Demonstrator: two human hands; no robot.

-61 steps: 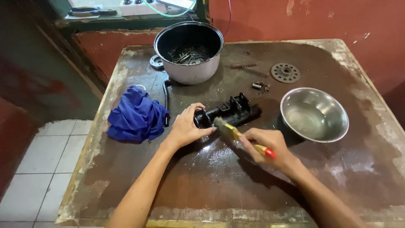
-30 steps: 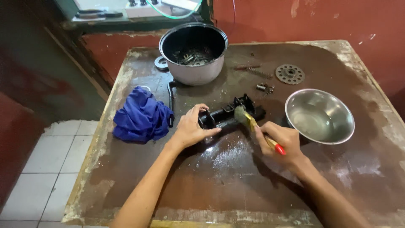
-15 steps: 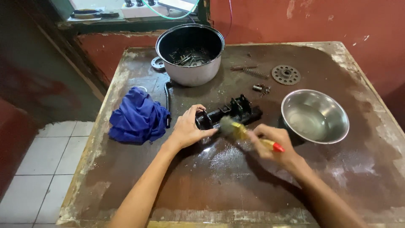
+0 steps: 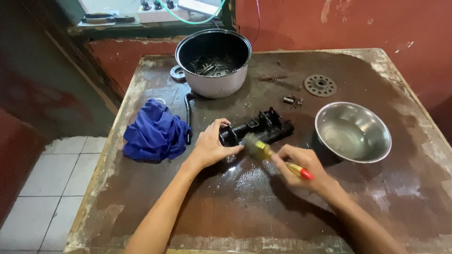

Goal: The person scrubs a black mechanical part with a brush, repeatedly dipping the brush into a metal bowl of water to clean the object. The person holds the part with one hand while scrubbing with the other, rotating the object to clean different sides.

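Your left hand (image 4: 209,146) is clamping fingers on the black part (image 4: 256,129); your right hand (image 4: 301,167) is gripping the brush (image 4: 263,150) against it on the bench (image 4: 235,202).

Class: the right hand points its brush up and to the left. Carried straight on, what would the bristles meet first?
Probably the black metal part that the left hand steadies; the brush in the right hand looks almost on it.

My brush (image 4: 273,159) has a red tip and yellow handle; black part (image 4: 256,129); blue cloth (image 4: 155,134) at nine o'clock; silver bowl (image 4: 353,132).
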